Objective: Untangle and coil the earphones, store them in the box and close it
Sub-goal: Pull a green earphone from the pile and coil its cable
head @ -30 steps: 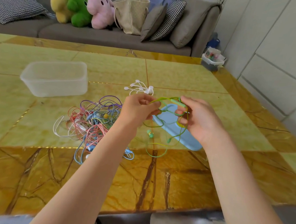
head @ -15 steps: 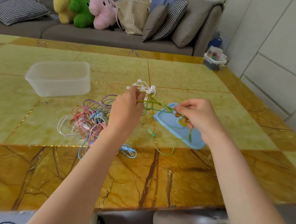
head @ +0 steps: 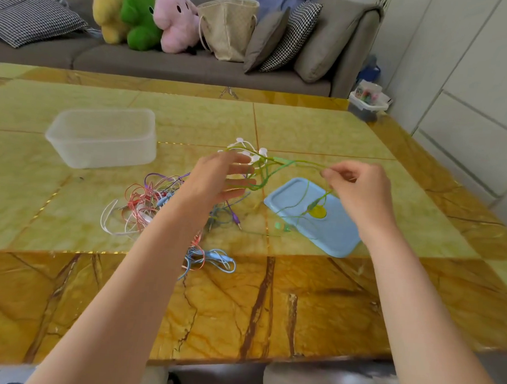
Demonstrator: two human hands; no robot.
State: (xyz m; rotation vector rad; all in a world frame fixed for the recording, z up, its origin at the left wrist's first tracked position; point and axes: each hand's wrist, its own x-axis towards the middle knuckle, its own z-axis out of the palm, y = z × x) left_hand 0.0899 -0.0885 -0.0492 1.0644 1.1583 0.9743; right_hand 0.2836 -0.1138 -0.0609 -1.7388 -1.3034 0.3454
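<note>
1. A thin green earphone cable (head: 299, 162) is stretched in the air between two bare hands above a yellow-green and amber marble-patterned table (head: 269, 310).
2. The cable is pinched between thumb and fingertips of the right hand (head: 361, 191), whose other fingers are curled in.
3. The left hand (head: 217, 179) is held with its fingers extended and spread, and green loops are draped around those fingers; whether the cable is actually gripped there cannot be told.
4. A slack part of the green cable is seen hanging down from the right hand to a flat light-blue plastic lid (head: 315, 221), where its plug end lies near a yellow round mark on the lid.
5. Pale green earbuds (head: 281, 226) are seen on the table just beside the lid's left edge.
6. A white earphone set (head: 248, 150) lies on the table just beyond the left hand's fingertips.
7. A tangled heap of red, purple, blue and white earphone cables (head: 154, 204) is spread on the table beneath the left forearm, partly hidden by it.
8. A translucent rectangular plastic box (head: 102, 137) stands open on the table to the far left, well apart from the lid.
9. A grey sofa (head: 179, 61) with plush toys and cushions is placed behind the table.
</note>
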